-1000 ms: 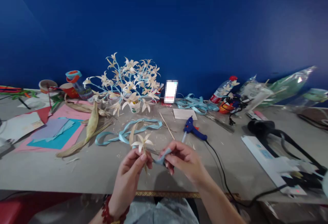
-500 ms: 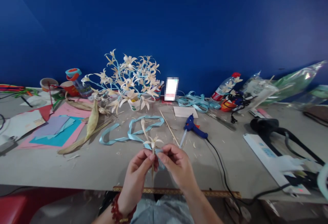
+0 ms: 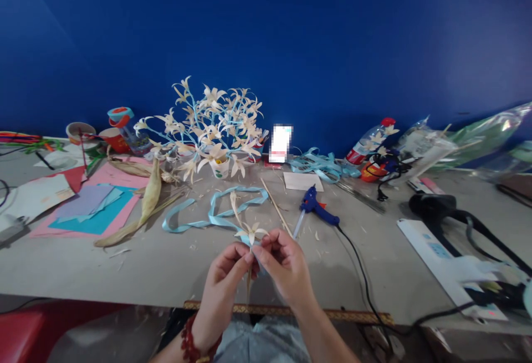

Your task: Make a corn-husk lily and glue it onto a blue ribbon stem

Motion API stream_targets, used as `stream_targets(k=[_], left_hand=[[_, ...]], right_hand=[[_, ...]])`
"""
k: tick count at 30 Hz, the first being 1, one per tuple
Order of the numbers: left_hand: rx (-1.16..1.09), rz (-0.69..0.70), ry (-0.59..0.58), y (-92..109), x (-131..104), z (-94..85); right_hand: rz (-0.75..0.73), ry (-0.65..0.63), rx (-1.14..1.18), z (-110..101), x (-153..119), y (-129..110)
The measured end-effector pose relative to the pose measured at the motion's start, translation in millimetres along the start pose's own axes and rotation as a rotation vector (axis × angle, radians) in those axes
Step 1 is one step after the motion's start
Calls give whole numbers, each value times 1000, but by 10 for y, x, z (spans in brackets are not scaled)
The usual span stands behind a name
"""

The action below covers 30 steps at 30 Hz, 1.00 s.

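Observation:
Between my hands, near the table's front edge, is a small cream husk flower [image 3: 252,233] with its petals spread upward. My left hand [image 3: 230,274] pinches its stem just below the petals. The thumb and fingers of my right hand [image 3: 282,266] are closed on the light blue ribbon [image 3: 216,220] at the same stem, close to my left fingertips. From there the ribbon loops across the table beyond my hands. A husk piece [image 3: 235,205] lies behind the flower.
A blue glue gun [image 3: 318,206] with a black cord lies to the right. Cups of husk flowers [image 3: 220,169] stand behind. Coloured papers [image 3: 89,216] and dry husks [image 3: 150,194] are at left, a white power strip [image 3: 436,252] at right, and a lit phone [image 3: 280,144] at the wall.
My right hand has drawn in to the flower stem, so the fingertips of both hands now meet below the petals. The view has shifted slightly.

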<state>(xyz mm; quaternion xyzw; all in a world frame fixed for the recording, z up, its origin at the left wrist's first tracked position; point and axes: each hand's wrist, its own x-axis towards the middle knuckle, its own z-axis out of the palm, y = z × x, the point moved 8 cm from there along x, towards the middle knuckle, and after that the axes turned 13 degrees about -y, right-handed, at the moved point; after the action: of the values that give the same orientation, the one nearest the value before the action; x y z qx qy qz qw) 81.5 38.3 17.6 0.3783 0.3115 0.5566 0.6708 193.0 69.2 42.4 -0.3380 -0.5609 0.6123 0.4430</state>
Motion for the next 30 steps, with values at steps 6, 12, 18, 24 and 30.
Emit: stream_targets(k=[6, 12, 18, 24, 30], left_hand=[[31, 16, -22, -14, -9, 4], [48, 15, -31, -39, -11, 19], [110, 48, -38, -18, -21, 16], [150, 59, -30, -2, -36, 14], [193, 78, -43, 43, -42, 72]], right_hand=[[-10, 22, -29, 24, 1, -22], [-65, 54, -98, 37, -11, -127], [-93, 36, -168, 43, -10, -158], [-97, 33, -232, 30, -20, -160], [-90, 60, -356, 17, -12, -137]])
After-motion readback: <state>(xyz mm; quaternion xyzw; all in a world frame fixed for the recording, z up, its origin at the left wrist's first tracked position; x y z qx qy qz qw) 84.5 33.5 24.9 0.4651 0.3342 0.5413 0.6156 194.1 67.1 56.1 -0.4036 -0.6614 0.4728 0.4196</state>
